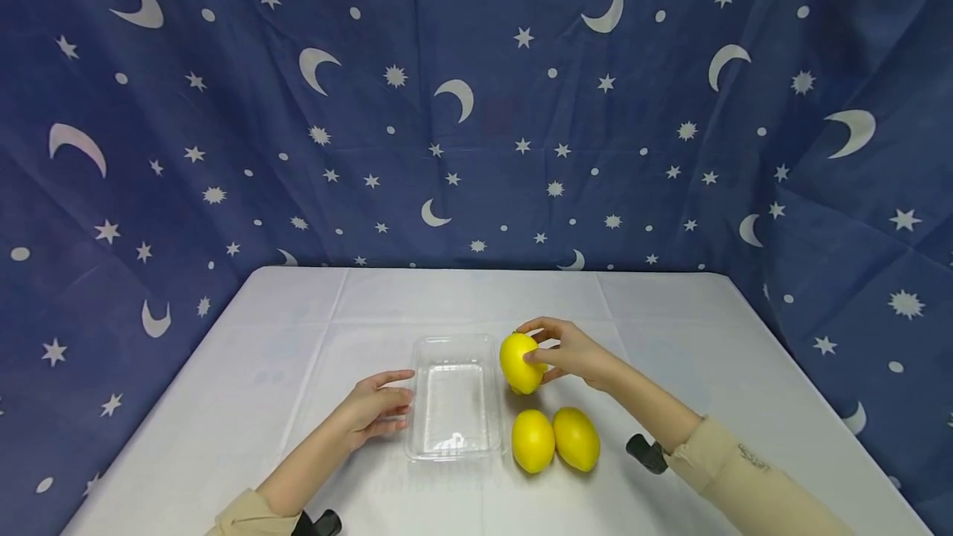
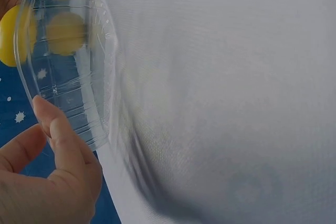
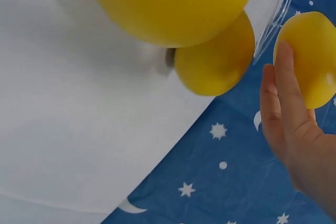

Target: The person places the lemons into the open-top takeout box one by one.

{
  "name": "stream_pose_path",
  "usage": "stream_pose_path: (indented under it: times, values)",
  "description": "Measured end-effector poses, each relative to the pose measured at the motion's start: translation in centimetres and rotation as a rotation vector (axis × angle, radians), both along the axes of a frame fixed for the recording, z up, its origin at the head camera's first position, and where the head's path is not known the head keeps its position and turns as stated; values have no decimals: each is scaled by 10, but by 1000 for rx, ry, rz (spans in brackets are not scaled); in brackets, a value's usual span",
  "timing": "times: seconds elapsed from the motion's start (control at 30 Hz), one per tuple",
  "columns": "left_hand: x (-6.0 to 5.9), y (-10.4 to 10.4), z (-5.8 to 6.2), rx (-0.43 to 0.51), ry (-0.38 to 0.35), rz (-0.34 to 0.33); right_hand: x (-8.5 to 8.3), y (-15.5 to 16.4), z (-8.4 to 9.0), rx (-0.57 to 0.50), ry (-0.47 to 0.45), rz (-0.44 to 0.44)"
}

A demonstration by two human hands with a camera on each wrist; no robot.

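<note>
My right hand (image 1: 569,350) holds a yellow lemon (image 1: 520,362) between thumb and fingers, close to the right rim of a clear plastic container (image 1: 456,346). At the container's left side, my left hand (image 1: 375,408) has its fingertips right at the rim, fingers loosely extended. Its fingers (image 2: 65,140) overlap the clear wall in the left wrist view. Two lemons lie side by side to the container's right, one lemon (image 1: 533,442) nearer it and another lemon (image 1: 577,439) beside that. A further lemon (image 3: 212,61) appears in the right wrist view, largely hidden behind the held one in the head view.
A white cloth (image 1: 655,304) covers the table. Behind and around it hangs a blue curtain (image 1: 491,139) with moons and stars. Black wrist devices sit near both sleeves, such as the right device (image 1: 646,453).
</note>
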State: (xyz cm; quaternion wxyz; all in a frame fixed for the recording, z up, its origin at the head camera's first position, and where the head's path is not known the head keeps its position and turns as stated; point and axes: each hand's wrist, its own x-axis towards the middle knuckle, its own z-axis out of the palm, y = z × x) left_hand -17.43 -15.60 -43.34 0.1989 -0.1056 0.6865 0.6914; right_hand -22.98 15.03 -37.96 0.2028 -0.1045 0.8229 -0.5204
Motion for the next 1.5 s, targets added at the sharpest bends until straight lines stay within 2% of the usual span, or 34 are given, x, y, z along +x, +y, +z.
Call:
stream_pose_path:
  times: [0.4,0.57,0.77,1.37,1.5]
  values:
    - [-2,3,-1,5,-2,-6,-7,-29,-2,46,-16,7]
    - [-2,2,-6,15,4,-10,-8,-41,1,61,-11,49]
    - [0,0,-5,4,4,-2,-14,-58,3,69,-5,88]
    - [-4,4,-2,-25,-23,23,-17,-91,-12,159,18,159]
    - [-3,4,-2,-21,-16,10,-18,-98,-16,176,31,170]
